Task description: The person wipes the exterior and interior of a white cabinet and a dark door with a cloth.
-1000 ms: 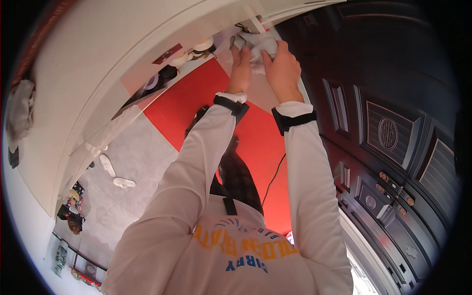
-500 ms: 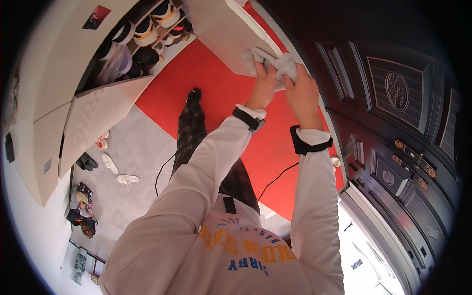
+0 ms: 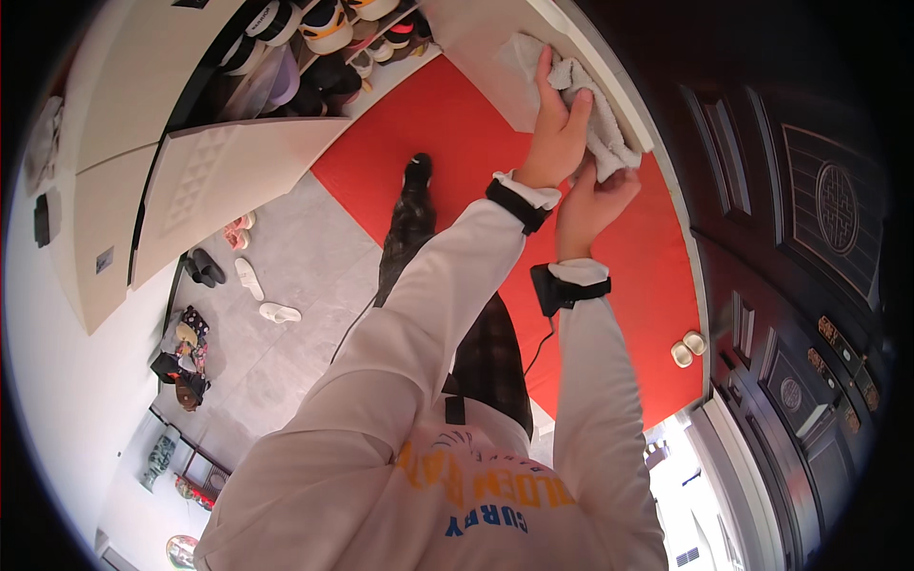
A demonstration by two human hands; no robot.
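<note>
Against the white panel (image 3: 476, 48), both raised hands press a cloth (image 3: 595, 114).

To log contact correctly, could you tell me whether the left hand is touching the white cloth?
Touching. The head view shows the left hand pressed flat on the white cloth, its fingers lying over it against the white cabinet edge.

Below me lie a red mat (image 3: 457, 124), shelves of shoes (image 3: 319, 38), loose slippers (image 3: 257, 285) and a dark door (image 3: 809, 219).
</note>
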